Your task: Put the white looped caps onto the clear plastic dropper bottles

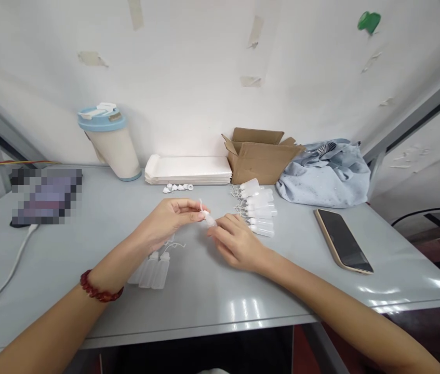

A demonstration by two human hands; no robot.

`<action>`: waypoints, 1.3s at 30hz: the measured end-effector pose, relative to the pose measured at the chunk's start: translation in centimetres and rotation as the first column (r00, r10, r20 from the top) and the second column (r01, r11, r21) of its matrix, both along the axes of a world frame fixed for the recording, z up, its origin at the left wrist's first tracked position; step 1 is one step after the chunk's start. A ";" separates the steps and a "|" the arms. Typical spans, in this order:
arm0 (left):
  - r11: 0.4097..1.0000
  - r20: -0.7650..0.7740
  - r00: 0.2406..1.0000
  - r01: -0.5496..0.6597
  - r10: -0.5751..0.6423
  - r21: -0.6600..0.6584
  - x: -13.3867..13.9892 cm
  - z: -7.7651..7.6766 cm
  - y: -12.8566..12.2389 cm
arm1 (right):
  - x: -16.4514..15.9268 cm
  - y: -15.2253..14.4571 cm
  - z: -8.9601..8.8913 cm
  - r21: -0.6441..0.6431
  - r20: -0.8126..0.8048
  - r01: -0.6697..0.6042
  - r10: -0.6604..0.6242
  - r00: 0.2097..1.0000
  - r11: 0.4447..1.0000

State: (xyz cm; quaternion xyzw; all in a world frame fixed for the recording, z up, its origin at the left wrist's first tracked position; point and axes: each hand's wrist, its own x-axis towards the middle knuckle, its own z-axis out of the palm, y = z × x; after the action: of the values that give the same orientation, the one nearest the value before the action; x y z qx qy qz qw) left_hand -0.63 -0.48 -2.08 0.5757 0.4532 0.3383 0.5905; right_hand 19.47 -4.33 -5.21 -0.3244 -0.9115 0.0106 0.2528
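Note:
Over the middle of the table, a small translucent plastic bottle (211, 222) is held tilted between my two hands. My left hand (176, 218) pinches the white cap (206, 213) at its top, where a thin white strip sticks up. Fingers of my right hand (237, 241) wrap round the body of the bottle, hiding most of it. Below my left wrist lie several similar bottles (160, 272), partly covered by the arm. More bottles with white tops and thin strings (259, 209) lie in a column right of my right hand. Several small white caps (180, 187) form a row behind my left hand.
At the back stand a cream tumbler with a blue lid (114, 145), stacked white padded envelopes (188, 171), an open cardboard box (262, 161) and a light blue cloth bag (329, 174). Phones lie at right (344, 241) and left (48, 197), the left one with a white cable (13, 272).

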 end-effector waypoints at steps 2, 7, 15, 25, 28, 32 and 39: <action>1.000 -0.023 0.999 0.024 -0.024 0.003 0.0 0.0 -0.1 | 0.0 -0.1 0.0 -0.018 -0.001 -0.011 0.011 1.000 1.000; 0.998 -0.060 0.998 0.027 -0.024 0.051 0.3 0.4 -0.3 | 0.2 0.2 0.0 -0.035 -0.052 -0.021 0.019 0.998 0.999; 0.991 -0.048 0.997 0.060 -0.055 0.117 0.8 0.7 -0.6 | 0.4 -0.3 1.2 -0.247 -0.305 -0.080 0.000 0.952 0.966; 0.988 -0.008 0.995 0.098 -0.098 0.116 0.6 0.6 -0.9 | -0.2 -0.2 1.7 -0.695 -0.698 -0.474 -0.346 0.627 0.541; 0.990 -0.040 0.993 0.118 -0.115 0.080 0.6 0.6 -0.9 | -0.2 -0.2 1.6 -0.684 -0.717 -0.510 -0.353 0.602 0.521; 0.984 -0.193 0.968 0.173 -0.160 0.049 0.8 0.8 -1.0 | -0.2 -0.3 1.5 -0.667 -0.737 -0.531 -0.360 0.572 0.522; 0.952 -0.328 0.928 0.247 -0.178 0.180 0.9 1.8 -1.5 | -0.2 0.0 1.5 -0.690 -0.718 -0.604 -0.481 0.503 0.399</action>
State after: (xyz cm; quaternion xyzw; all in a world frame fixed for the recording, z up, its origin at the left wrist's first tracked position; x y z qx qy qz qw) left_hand 0.25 -1.98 -0.29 0.7286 0.4344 0.2257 0.4790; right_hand 19.28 -4.38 -3.71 -0.3096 -0.4972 0.6775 0.4449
